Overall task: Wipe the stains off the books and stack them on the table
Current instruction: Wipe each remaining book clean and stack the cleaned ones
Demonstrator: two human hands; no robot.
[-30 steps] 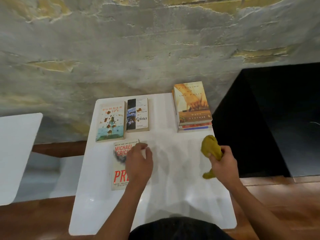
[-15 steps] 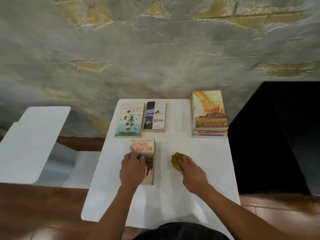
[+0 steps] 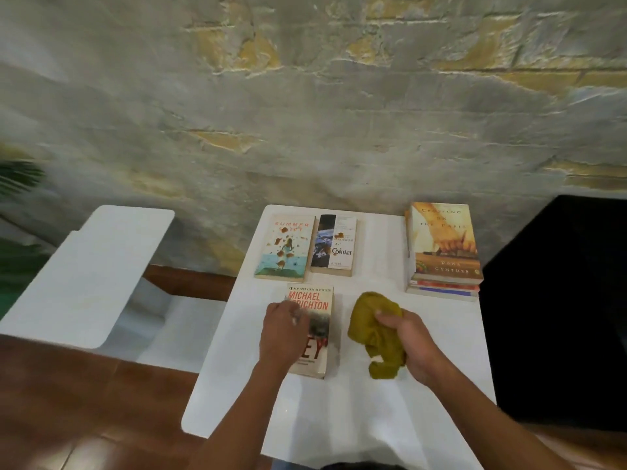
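A white table (image 3: pixel 380 401) stands against the wall; two stained books (image 3: pixel 284 246) (image 3: pixel 334 245) lie at eleven o'clock; a stack (image 3: pixel 442 247) at one; a paperback (image 3: pixel 317 330) and cloth (image 3: pixel 371 329) centre.

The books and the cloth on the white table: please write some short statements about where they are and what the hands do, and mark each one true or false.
1. The right hand holds the mustard cloth. True.
2. The left hand rests on the Michael Crichton book. True.
3. The Summer book has a clean cover. False: brown stains are spread over it.
4. The stack of books stands at the table's near left corner. False: it stands at the far right, near the wall.
5. The Contact book lies beside the Summer book, on its right. True.
6. The cloth lies on top of the stack. False: it is over the white table, right of the Michael Crichton book.
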